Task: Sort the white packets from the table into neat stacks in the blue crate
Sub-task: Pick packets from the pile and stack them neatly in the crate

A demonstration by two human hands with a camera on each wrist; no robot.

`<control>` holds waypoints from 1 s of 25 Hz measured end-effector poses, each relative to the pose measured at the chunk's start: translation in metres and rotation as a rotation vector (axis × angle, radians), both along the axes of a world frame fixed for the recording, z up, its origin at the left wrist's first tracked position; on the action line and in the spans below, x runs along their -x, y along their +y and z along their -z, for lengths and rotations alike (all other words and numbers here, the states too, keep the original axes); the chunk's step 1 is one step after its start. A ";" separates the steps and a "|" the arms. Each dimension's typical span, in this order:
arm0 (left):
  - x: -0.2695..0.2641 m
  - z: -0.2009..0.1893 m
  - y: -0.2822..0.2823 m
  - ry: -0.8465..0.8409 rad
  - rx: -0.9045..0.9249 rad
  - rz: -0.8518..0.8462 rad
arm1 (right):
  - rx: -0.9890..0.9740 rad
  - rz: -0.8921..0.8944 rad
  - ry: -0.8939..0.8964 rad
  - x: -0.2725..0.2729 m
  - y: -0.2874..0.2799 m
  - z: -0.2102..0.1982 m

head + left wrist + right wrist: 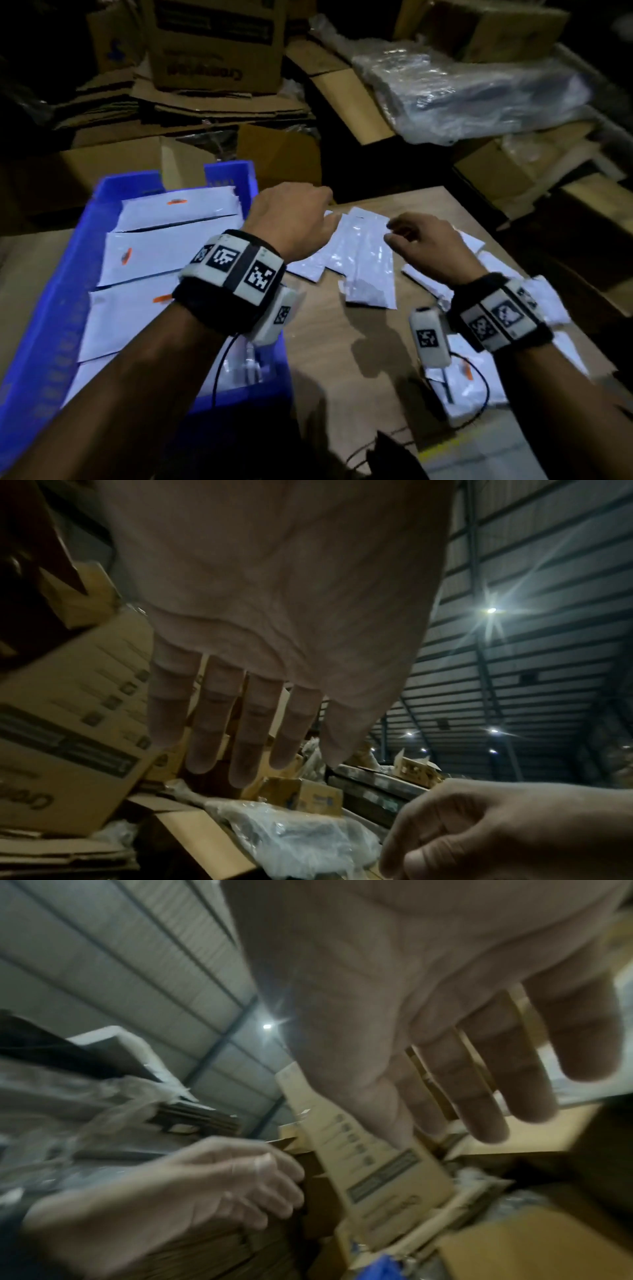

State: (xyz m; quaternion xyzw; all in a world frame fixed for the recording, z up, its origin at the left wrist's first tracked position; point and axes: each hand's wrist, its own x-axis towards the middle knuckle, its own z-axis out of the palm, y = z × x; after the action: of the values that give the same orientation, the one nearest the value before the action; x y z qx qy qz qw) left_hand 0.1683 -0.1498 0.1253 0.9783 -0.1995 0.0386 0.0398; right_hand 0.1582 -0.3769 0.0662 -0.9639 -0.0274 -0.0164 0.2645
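Observation:
The blue crate [58, 308] stands at the left of the brown table [359, 359] and holds overlapping rows of white packets [164, 253] with small orange marks. Loose white packets [363, 260] lie in a heap on the table just right of the crate. My left hand [318, 219] hovers over the heap's left side; in the left wrist view the left hand [246, 737] has straight fingers and holds nothing. My right hand [404, 236] hangs over the heap's right side; in the right wrist view the right hand [479, 1096] is loosely curled and empty.
More white packets [479, 377] lie under and beside my right wrist. Cardboard boxes [215, 44] and a plastic-wrapped bundle [462, 92] are piled behind the table. A dark object [394, 455] sits at the table's near edge.

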 end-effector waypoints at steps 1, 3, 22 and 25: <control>-0.005 0.007 -0.018 0.025 -0.010 0.031 | -0.020 0.054 0.010 0.008 -0.013 0.013; -0.017 0.029 -0.057 0.114 -0.016 0.076 | -0.019 0.166 0.047 0.021 -0.041 0.041; -0.045 0.224 -0.296 0.810 0.341 0.073 | -0.268 0.971 0.433 0.012 -0.245 0.163; -0.049 0.230 -0.309 0.788 0.354 0.025 | -0.274 0.973 0.400 0.011 -0.245 0.167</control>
State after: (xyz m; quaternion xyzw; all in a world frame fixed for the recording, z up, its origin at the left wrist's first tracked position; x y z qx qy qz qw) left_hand 0.2174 -0.4591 -0.1043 0.8938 -0.1713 -0.3048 0.2807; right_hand 0.1470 -0.6215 -0.1005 -0.8062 0.4753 0.0434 0.3498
